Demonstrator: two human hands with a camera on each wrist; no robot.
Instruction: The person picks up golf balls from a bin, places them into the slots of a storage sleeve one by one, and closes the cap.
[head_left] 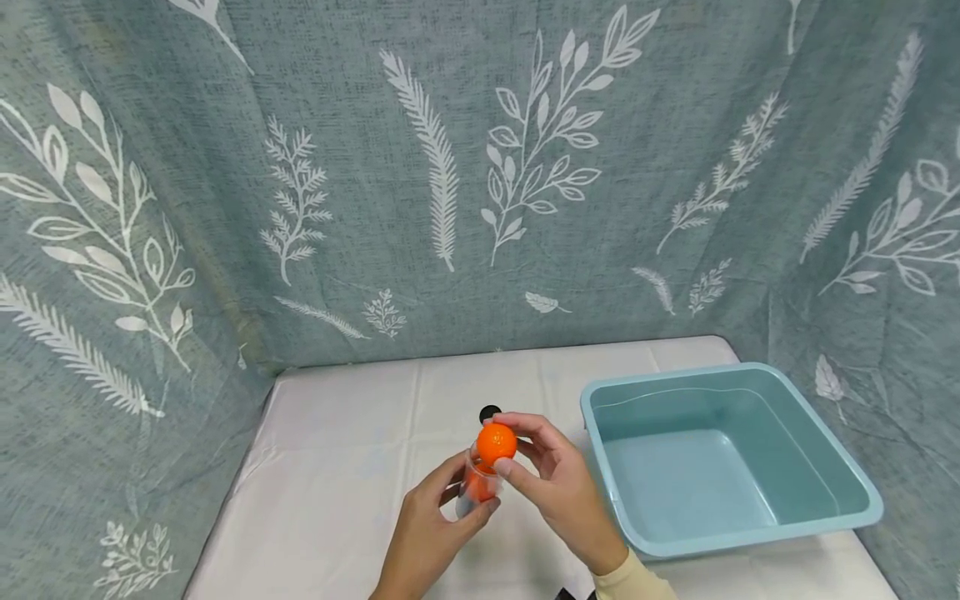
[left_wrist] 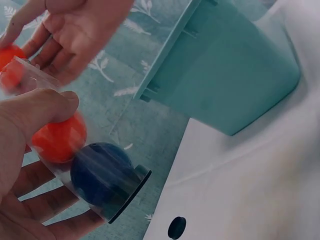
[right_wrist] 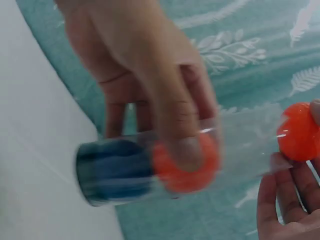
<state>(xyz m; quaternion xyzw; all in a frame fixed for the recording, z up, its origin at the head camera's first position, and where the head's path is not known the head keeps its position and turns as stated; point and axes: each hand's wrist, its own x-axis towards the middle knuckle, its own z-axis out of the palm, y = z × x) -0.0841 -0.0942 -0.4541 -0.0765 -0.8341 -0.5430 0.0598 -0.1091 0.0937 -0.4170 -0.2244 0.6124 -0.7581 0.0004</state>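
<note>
My left hand [head_left: 427, 521] grips a clear plastic tube [right_wrist: 245, 142] around its middle, thumb on one side and fingers on the other. Inside the tube sit a dark blue ball [left_wrist: 100, 172], against the dark-capped bottom end, and an orange ball [left_wrist: 62, 137] beside it. With thumb and fingertips, my right hand [head_left: 558, 483] pinches a second orange ball [head_left: 497, 444] right at the tube's uncapped mouth. In the head view this ball and the hands partly hide the tube.
A round black cap [head_left: 490, 412] lies on the white-covered table [head_left: 337, 450] just beyond the hands. To the right stands a light blue plastic basin [head_left: 600, 450], close to the right forearm. Leaf-patterned grey-green cloth [head_left: 337, 275] hangs behind and at both sides.
</note>
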